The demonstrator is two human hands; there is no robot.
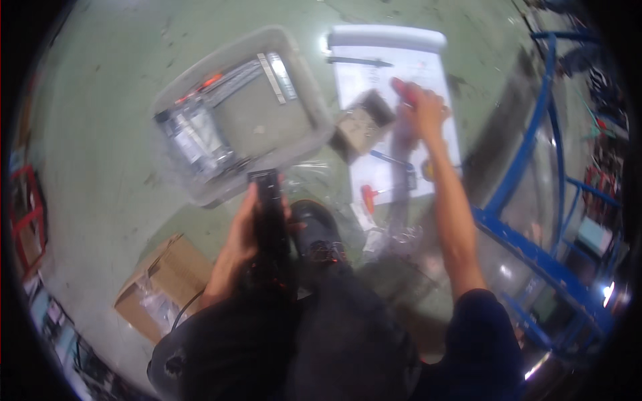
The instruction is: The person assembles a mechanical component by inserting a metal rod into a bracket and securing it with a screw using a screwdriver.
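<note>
Left of the right hand [426, 115] and closer in: one black oblong block [269, 197], long axis pointing forward, gripped in the left hand [242, 230], while the right holds a blurred red item [400, 87] over a white paper sheet [348, 81].

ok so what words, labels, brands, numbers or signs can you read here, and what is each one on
None can be read; the view is too blurred.
White paper sheet: faint dark marks that may be print, too small and blurred to read.
Elongated black object in the left hand: no legible text.
Open cardboard box: no legible text.
Translucent plastic tub: no legible text on it or its contents.
</note>
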